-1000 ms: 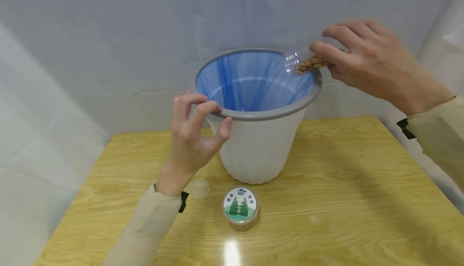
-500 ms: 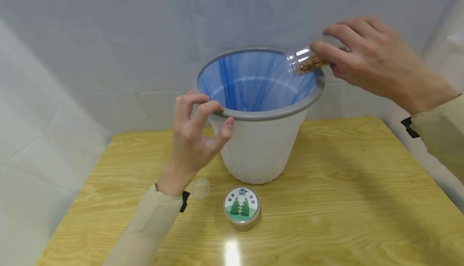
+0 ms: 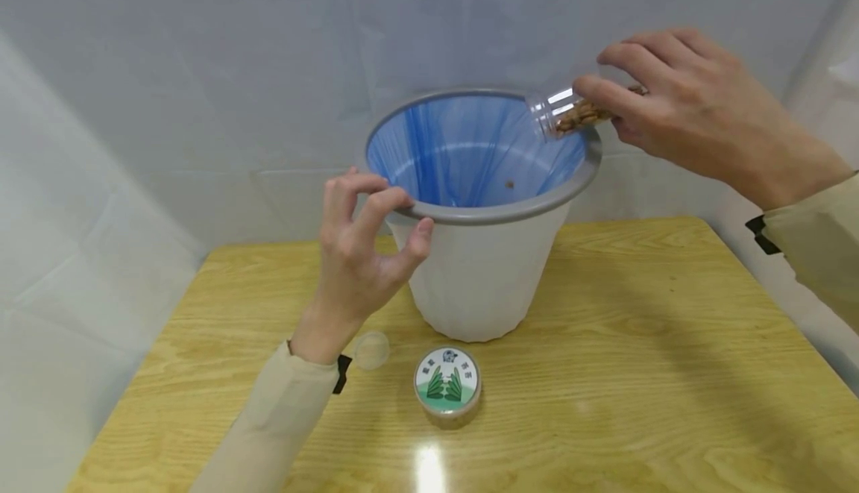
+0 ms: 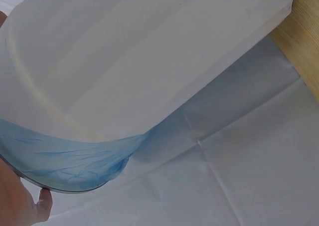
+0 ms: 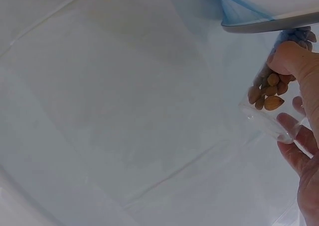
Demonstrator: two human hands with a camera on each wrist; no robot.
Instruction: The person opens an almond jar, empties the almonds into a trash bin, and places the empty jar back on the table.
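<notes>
Head view: one brown nut [image 3: 509, 184] now lies inside the blue-lined white plastic bin [image 3: 479, 269], newly fallen from the tilted clear nut jar [image 3: 570, 112] grasped by the right hand [image 3: 684, 116]; pouring has begun. The left hand [image 3: 359, 254] pinches the bin's grey rim [image 3: 470, 215].

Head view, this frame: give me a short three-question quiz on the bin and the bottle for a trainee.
1. True or false: the clear bottle is tipped with its mouth over the bin.
2. What does the left hand grip?
A. the round lidded tin
B. the bin's grey rim
C. the small clear cap
3. Fill in: the bin's liner is ____ in colour.

Key: 1 true; the right hand holds the bottle, nuts inside. 2 B. 3 blue.
</notes>
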